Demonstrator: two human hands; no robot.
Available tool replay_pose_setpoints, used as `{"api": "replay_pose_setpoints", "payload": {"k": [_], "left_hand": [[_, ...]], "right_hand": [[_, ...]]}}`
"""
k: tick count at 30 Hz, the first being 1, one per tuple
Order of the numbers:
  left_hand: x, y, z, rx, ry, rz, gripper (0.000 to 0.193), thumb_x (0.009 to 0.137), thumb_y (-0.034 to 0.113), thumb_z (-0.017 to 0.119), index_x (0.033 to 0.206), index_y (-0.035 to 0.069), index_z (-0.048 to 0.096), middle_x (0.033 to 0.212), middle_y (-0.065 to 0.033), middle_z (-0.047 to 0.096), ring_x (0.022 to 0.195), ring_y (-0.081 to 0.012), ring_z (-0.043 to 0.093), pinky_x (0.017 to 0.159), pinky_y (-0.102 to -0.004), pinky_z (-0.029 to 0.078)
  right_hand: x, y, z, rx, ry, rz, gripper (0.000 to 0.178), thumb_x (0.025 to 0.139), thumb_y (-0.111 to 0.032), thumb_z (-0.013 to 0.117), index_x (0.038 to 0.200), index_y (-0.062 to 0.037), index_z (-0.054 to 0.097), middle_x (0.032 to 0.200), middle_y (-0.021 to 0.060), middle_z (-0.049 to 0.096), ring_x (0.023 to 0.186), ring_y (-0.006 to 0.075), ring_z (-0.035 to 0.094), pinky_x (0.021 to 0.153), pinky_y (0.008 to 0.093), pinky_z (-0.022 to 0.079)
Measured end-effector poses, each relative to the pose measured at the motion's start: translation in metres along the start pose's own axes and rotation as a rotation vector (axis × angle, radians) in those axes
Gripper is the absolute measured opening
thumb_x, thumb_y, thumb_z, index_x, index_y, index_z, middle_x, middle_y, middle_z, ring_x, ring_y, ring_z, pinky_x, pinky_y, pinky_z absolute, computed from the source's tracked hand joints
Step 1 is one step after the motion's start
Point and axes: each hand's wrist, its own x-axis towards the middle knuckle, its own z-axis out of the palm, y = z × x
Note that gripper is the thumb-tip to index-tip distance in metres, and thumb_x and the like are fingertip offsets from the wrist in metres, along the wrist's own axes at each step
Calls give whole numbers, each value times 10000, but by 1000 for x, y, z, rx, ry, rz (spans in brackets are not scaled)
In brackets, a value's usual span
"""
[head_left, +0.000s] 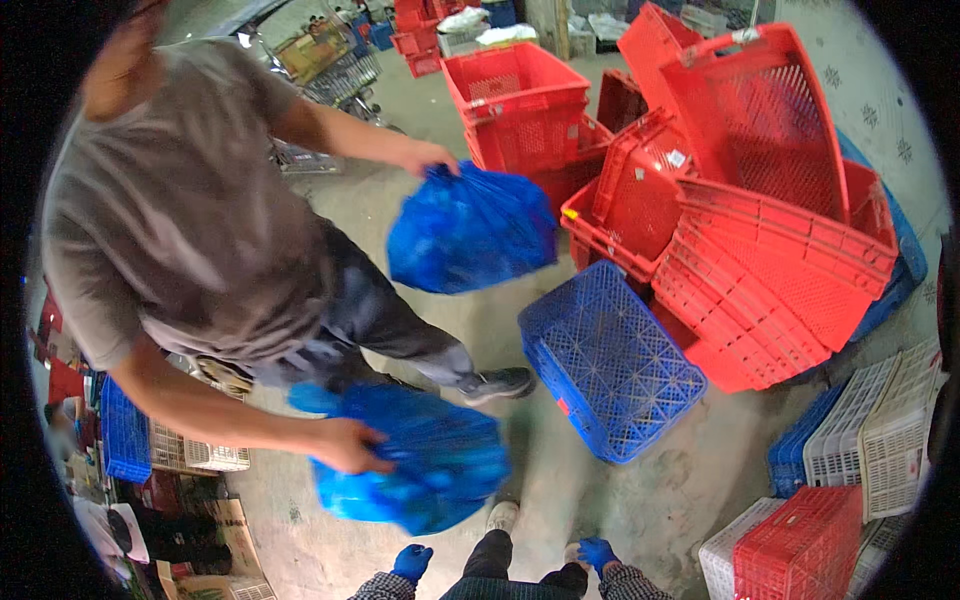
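My left hand (412, 562), in a blue glove, hangs low at the bottom edge with its fingers curled in and nothing visible in them. My right hand (597, 553), gloved in blue too, is closed in the same way, to the right of my legs. Just ahead of my left hand is a full blue plastic bag (425, 465), gripped by a co-worker's hand (350, 445). The co-worker's other hand (430, 157) holds up a second full blue bag (475, 230) by its gathered top. Neither of my hands touches a bag.
An upturned blue crate (615, 360) lies on the floor ahead to my right. Behind it, red crates (760, 130) are piled untidily. White crates (850, 430) and a red crate (800, 545) stand near right. A cart (330, 70) is at the back.
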Motion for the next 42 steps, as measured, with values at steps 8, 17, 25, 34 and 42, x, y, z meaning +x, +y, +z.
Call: {"api": "replay_pose_setpoints", "payload": {"k": [8,17,25,34,42], "left_hand": [[-92,4,5,170,-83,-33,350,783,357,615,819,11,657,786,-162,654,675,-273,620,657,-382,480],[-117,-12,45,-419,-37,8,272,807,305,625,931,64,616,773,-38,593,648,-152,547,498,-294,436],[-165,-91,59,-414,61,-90,338,800,330,629,967,37,609,774,-81,601,634,-178,545,509,-318,452],[-232,-86,15,-521,192,-173,416,775,353,643,968,-16,642,934,-161,654,875,-236,608,767,-337,474],[-326,-255,46,-553,178,-161,348,788,373,608,804,27,643,688,-81,626,513,-159,544,475,-302,438]], "right_hand": [[-87,146,-72,-685,196,-233,208,751,-291,551,813,-104,616,793,133,619,692,311,585,610,445,457],[-184,-27,-189,218,365,183,331,867,-331,522,1007,-35,573,879,116,640,674,222,610,542,337,446],[-173,-73,-156,463,233,394,325,922,-272,383,1071,-35,549,962,140,639,746,249,625,590,355,480],[-152,-114,-137,351,135,516,341,855,-335,483,1042,-58,546,916,116,639,676,229,613,581,370,437],[-105,-223,-71,-75,-66,435,392,888,-320,450,1129,-16,511,1072,174,603,850,280,615,672,393,461]]}}
